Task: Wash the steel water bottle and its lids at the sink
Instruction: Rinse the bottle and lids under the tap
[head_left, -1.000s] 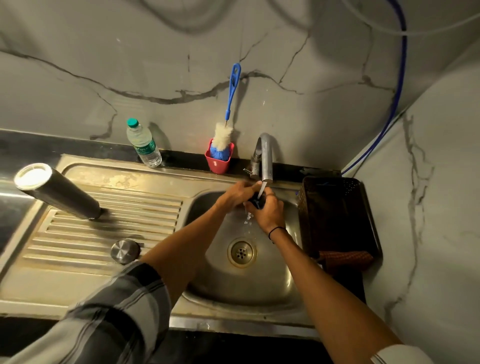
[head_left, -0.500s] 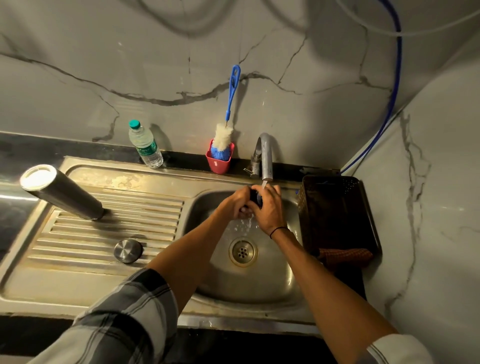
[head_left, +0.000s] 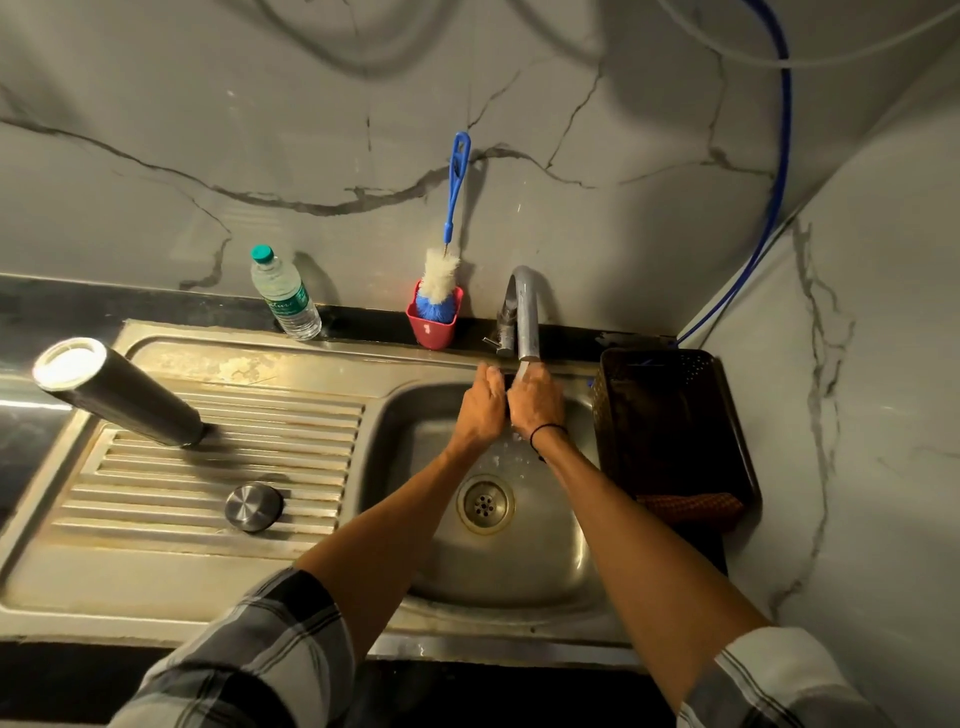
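At nine o'clock on the drainboard the bottle (head_left: 122, 393) is stood, a steel lid (head_left: 253, 507) laid at seven o'clock from it. Under the tap (head_left: 525, 314), at centre, something small and dark is cupped between the left hand (head_left: 480, 410) and right hand (head_left: 535, 402); it is likely the other lid, though mostly hidden. It should be turned slowly in the stream so every groove is rinsed, and gripped firmly against slipping.
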